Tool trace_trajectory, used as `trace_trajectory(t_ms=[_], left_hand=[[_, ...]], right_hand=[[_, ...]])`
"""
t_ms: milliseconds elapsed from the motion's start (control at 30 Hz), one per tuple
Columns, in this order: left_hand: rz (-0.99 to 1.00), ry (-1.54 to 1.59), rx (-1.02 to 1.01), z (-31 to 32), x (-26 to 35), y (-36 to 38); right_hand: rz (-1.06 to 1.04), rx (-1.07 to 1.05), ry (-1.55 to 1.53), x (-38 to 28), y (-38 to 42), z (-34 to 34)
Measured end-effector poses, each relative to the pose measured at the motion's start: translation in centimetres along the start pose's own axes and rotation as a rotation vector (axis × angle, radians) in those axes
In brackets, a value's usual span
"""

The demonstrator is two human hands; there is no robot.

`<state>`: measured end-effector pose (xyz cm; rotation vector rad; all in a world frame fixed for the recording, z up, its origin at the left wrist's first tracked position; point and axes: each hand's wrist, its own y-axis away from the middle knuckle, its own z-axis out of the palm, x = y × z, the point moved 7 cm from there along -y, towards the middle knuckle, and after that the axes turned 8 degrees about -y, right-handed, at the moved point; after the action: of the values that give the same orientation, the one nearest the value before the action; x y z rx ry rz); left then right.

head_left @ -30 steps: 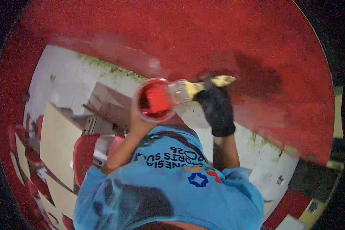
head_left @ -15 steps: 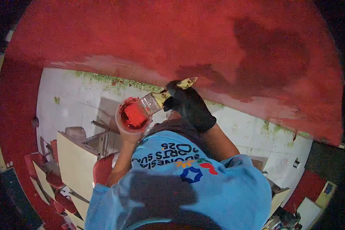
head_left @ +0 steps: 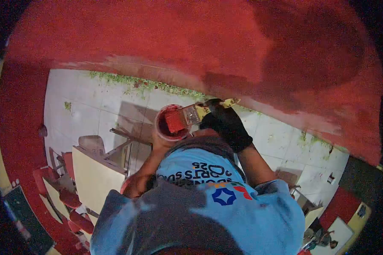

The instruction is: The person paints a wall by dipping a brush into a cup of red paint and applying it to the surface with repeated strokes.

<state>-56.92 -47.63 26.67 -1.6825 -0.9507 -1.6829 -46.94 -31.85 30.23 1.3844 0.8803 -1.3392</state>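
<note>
My left hand point(head_left: 159, 143) is closed around a clear plastic cup point(head_left: 171, 138) of red paint, its fingers mostly hidden under the cup. In my right hand point(head_left: 227, 127), which wears a black glove, is a flat paintbrush point(head_left: 191, 114) with a yellow handle and a metal ferrule. Its red-coated bristles lie over the cup's mouth, pointing left. The handle's tip sticks out past the gloved fingers toward the wall. Just ahead of both hands rises a red-painted wall point(head_left: 166, 38), with a paler, unevenly covered strip along its lower edge.
White floor tiles point(head_left: 76, 95) run below the wall, with green growth and red flecks point(head_left: 157, 87) along the joint. Behind on the left stand a light-topped desk point(head_left: 93, 178), a chair point(head_left: 91, 144) and several red chairs. More furniture point(head_left: 315, 212) shows at lower right.
The cup and brush, with both hands, have shifted right and slightly toward the wall edge in view. The bristles still lie over the cup. My shadow on the wall has moved right.
</note>
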Motion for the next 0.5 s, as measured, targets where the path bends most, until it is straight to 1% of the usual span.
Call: trace_trajectory(t_ms=[33,67,100,167,200,267,300,367,400,467,500], left_hand=[[-0.212,0.26,-0.099,0.2,-1.6,-0.4],[-0.096,0.031,-0.19,-0.2,-2.5,-0.8],[-0.096,0.038,-0.197,-0.6,-3.3,-1.4],[-0.47,0.97,-0.174,-0.4,-5.7,-1.0],[-0.475,0.964,-0.178,-1.1,-5.6,-0.8],[-0.333,0.371,-0.227,-3.5,-4.8,-1.4],[-0.333,0.355,-0.253,-4.0,-4.4,-1.6],[0.196,-0.303,-0.288,-4.5,-0.5,-2.3],[0.211,-0.297,-0.318,-4.5,-0.2,-2.5],[0.381,-0.364,-0.278,-4.7,1.1,-2.7],[0.391,-0.357,-0.293,-4.7,1.2,-2.5]], right_hand=[[-0.183,-0.003,0.372,-1.5,0.1,0.8],[-0.364,-0.012,0.748,-2.8,0.2,2.1],[-0.359,-0.007,0.756,-2.5,0.0,2.8],[-0.283,0.052,0.764,-1.1,0.0,3.9],[-0.281,0.059,0.759,-0.7,0.0,4.5],[-0.209,0.06,0.884,-0.1,-0.6,5.6],[-0.207,0.089,0.876,-0.6,-0.6,6.1],[-0.087,0.093,0.84,-1.3,-0.4,6.7],[-0.081,0.126,0.845,-0.8,-0.2,6.9],[-0.189,0.304,0.639,-0.4,0.4,6.4],[-0.189,0.322,0.646,-0.3,0.7,6.7]])
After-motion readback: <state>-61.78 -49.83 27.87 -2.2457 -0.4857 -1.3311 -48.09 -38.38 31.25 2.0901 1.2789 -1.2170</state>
